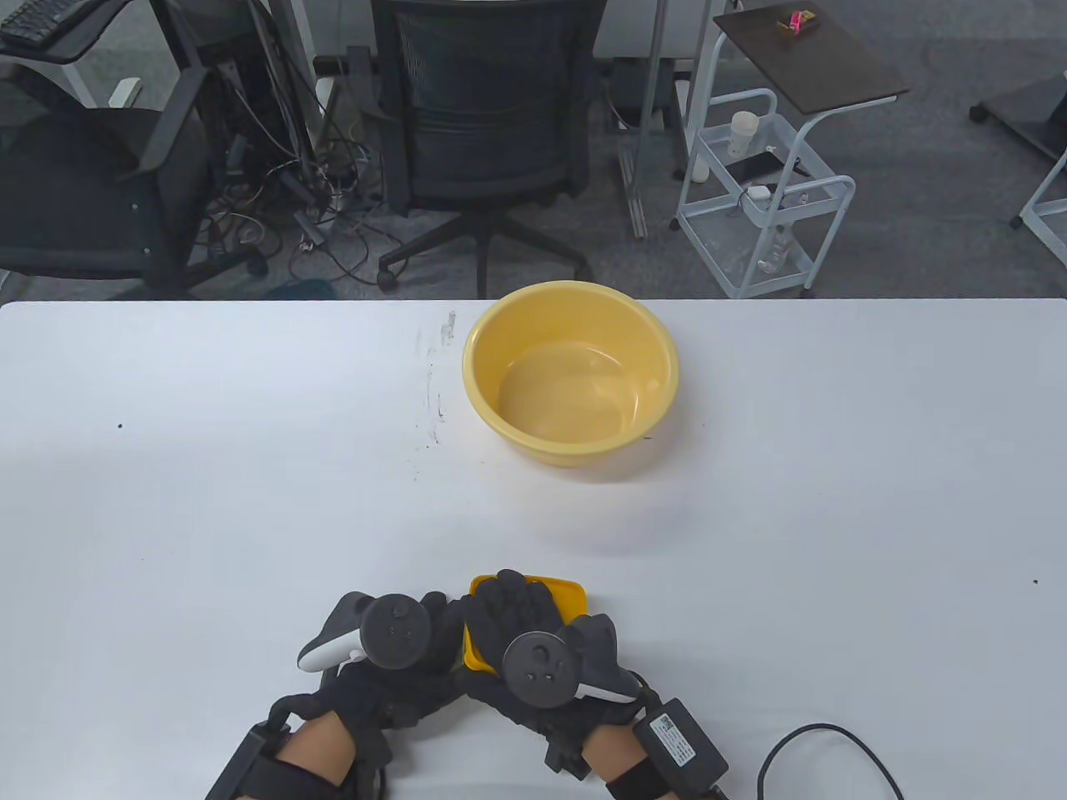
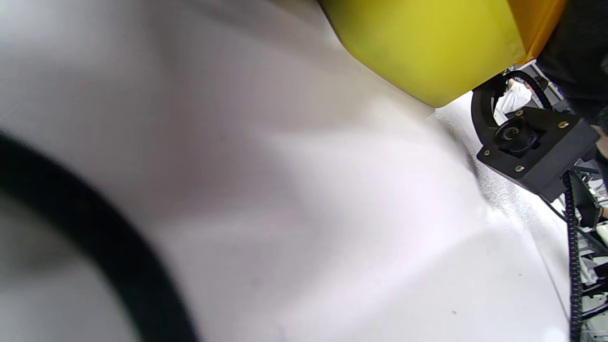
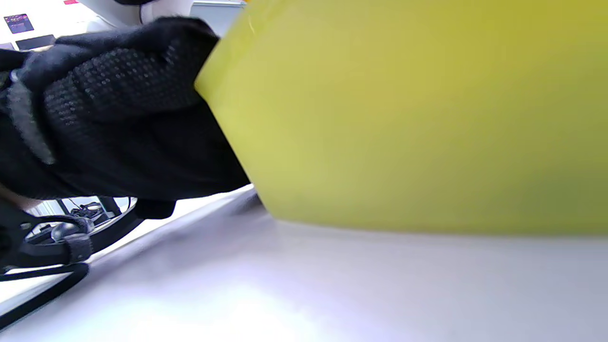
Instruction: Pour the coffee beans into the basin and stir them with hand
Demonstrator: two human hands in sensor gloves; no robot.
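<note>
Both hands grip a yellow box [image 1: 575, 596] at the desk's [image 1: 167, 500] near edge: left hand [image 1: 392, 642], right hand [image 1: 517, 625]. Lift level toward the empty basin [image 1: 571, 371] beyond.

Bright, even light in the table view, sharp all over; the worktop [image 1: 250, 500] glows white with a soft shadow under the basin [image 1: 571, 371], whose inner wall catches a pale sheen. Left wrist view is heavily blurred up close, only the far right edge crisp. Right wrist view is smeared too, the box [image 3: 408, 118] out of focus, glare low on the worktop.
</note>
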